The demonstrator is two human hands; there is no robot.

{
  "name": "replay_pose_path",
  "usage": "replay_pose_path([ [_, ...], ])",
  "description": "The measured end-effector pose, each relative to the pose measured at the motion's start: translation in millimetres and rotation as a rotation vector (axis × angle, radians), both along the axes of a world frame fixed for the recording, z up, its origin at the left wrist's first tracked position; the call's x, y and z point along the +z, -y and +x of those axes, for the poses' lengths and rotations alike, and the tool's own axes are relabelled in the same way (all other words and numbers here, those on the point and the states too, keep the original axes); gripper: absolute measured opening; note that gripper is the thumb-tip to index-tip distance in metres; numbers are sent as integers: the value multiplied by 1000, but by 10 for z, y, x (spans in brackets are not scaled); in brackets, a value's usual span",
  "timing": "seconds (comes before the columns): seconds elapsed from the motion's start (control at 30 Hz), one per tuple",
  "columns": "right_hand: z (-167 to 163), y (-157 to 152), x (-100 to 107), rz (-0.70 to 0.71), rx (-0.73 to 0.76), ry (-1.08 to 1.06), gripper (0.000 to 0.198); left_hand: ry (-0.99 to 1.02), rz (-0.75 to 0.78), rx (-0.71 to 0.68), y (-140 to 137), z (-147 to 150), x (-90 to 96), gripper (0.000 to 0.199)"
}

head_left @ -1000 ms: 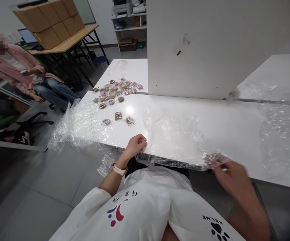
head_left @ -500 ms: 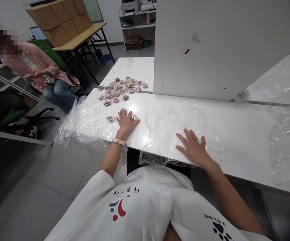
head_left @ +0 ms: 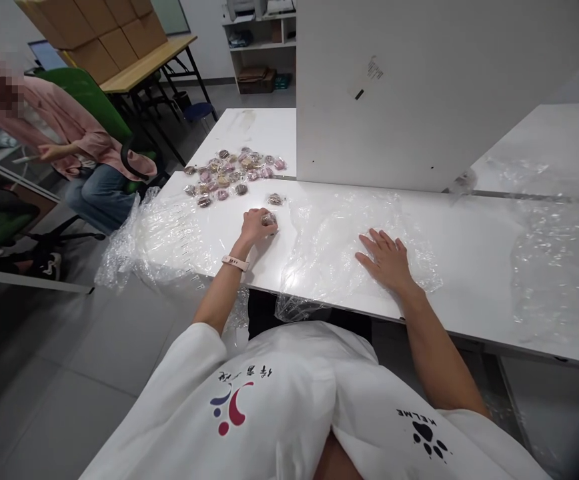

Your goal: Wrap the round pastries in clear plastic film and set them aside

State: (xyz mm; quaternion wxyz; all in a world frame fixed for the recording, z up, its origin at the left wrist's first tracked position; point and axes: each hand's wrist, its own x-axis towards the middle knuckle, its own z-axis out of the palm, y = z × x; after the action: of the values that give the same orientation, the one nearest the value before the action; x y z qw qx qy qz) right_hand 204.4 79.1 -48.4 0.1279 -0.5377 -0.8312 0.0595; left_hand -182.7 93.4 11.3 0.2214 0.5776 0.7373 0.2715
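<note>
My left hand point(head_left: 256, 225), with a pale band on its wrist, has its fingers curled round a small clear-wrapped macaron point(head_left: 269, 219) at the table top. Just beyond it lies another wrapped macaron point(head_left: 275, 199), dark brown. Farther back to the left, a loose group of wrapped macarons point(head_left: 223, 178) in pink, brown and yellow is spread out. My right hand point(head_left: 387, 261) lies palm down with fingers apart on a clear bubble wrap sheet point(head_left: 324, 250), which stretches between the two hands and hangs partly over the front edge.
More bubble wrap point(head_left: 157, 230) bunches at the table's left end, and another sheet point(head_left: 564, 267) covers the right. A tall white panel point(head_left: 379, 100) stands behind the white table point(head_left: 474, 267). At left, a person point(head_left: 64, 133) sits on a green chair near cardboard boxes point(head_left: 97, 40).
My left hand has gone from spread fingers over several macarons to curled round one, slightly farther right. One macaron now lies beyond it. My right hand stays flat on the sheet. The view has shifted.
</note>
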Motion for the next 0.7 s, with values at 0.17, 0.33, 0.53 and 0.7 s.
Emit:
replay_pose_path([
  [0.17,8,6,16,0,-5,-15,60,-81,-16,-224,-260,161,-26,35],
  [0.33,13,-5,4,13,-30,-75,56,37,7,-216,-309,306,21,25],
  [0.53,9,-47,-47,78,-170,-159,49,277,274,-136,83,886,314,30],
  [0.7,7,-46,-61,107,-169,-154,48,192,80,-601,336,1670,58,37],
])
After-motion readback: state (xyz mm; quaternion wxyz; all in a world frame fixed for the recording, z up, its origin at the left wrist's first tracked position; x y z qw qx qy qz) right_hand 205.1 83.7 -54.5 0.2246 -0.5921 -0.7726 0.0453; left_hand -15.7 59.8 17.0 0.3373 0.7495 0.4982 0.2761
